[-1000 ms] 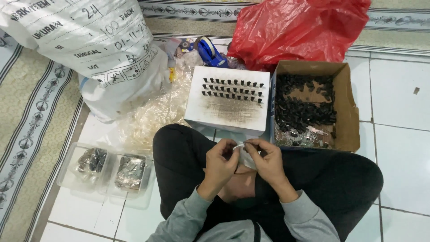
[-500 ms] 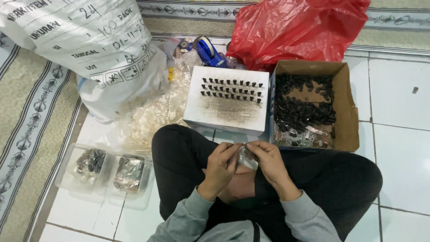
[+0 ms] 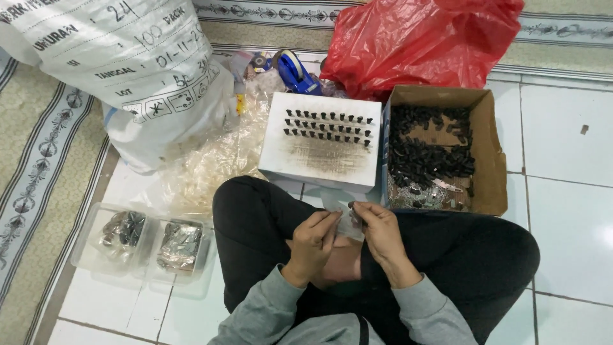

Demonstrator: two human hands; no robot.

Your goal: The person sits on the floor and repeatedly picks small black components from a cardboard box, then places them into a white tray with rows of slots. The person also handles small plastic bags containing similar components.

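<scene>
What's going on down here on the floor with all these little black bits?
A person sits cross-legged on the tiled floor, holding a small clear plastic bag between the left hand and the right hand over their lap. In front of them a white box carries neat rows of small dark pieces on its top. Beside it, an open cardboard box holds a loose heap of similar dark pieces. A clear tray with filled packets sits to the left.

Left hand (image 3: 314, 237) and right hand (image 3: 379, 229) raised together over lap, fingertips pinched, grip closed.
</scene>
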